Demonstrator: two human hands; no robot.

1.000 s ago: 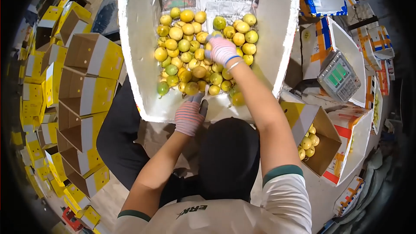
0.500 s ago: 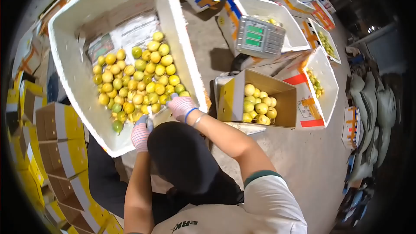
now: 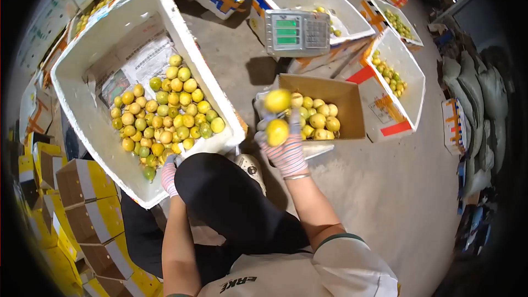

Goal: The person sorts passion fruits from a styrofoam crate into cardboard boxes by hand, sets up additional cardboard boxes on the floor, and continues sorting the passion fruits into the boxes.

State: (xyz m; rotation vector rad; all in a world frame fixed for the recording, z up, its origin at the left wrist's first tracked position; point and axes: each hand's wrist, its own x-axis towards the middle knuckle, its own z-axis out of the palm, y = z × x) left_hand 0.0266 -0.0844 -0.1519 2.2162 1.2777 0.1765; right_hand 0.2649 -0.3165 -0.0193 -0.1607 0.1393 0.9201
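My right hand (image 3: 285,151), in a striped glove with grey fingers, is closed around a yellow passion fruit (image 3: 276,132). A second, blurred passion fruit (image 3: 276,100) is at its fingertips; whether it is gripped I cannot tell. The hand is at the near left side of an open cardboard box (image 3: 352,104) partly filled with similar fruit. My left hand (image 3: 169,177), gloved alike, is at the near edge of a large white foam box (image 3: 206,80) with many yellow and greenish passion fruits (image 3: 165,115) on newspaper. My knee partly covers its fingers.
A scale display (image 3: 297,33) with green digits stands behind the cardboard box. Foam boxes (image 3: 393,82) with more fruit are at the right and back. Yellow-and-white cartons (image 3: 93,187) are stacked at the left. Sacks (image 3: 467,110) lie along the far right.
My right hand has left the foam box and moved right to the cardboard box, carrying fruit. My left hand has stayed at the foam box's near edge. The view has shifted.
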